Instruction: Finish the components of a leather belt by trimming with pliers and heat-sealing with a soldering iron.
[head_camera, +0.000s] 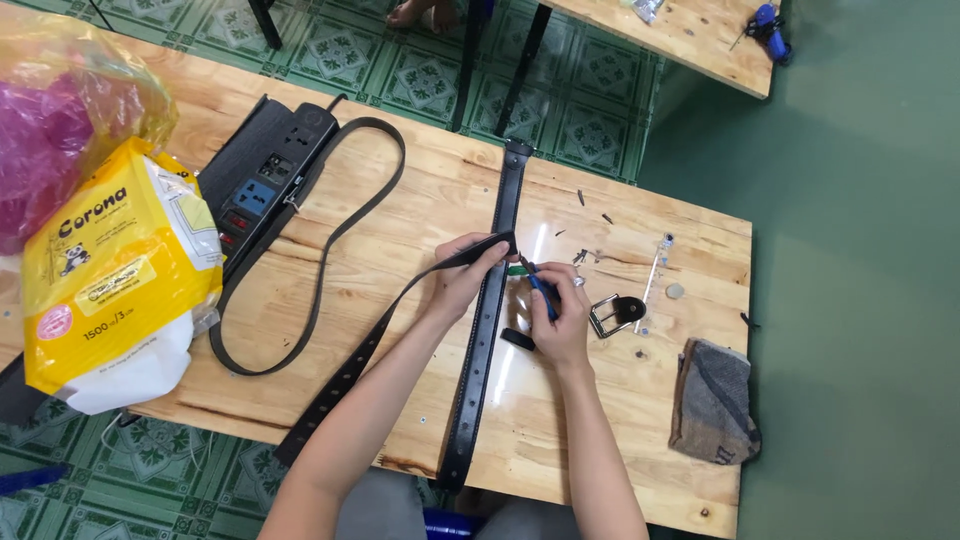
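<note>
Table (420, 200), wood. Belt (320, 270), black, looped across table; end pinched in left hand (462, 280). 2nd belt (480, 340) flat, straight, under hands. Right hand (562, 315) grips blue tool (541, 290) at belt end. Buckle (615, 313) just right of it.

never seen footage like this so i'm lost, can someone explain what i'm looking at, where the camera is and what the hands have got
The single picture comes from a camera worn on a person's head, looking down at their own two bare hands over a wooden table. There is no machine. The left hand pinches the end of a long black belt that loops across the table. The right hand holds a small blue-handled tool close to that belt end. A second black belt lies straight beneath the hands. Nearby lie a metal buckle, a black power strip, a yellow package and a folded grey cloth.
</note>
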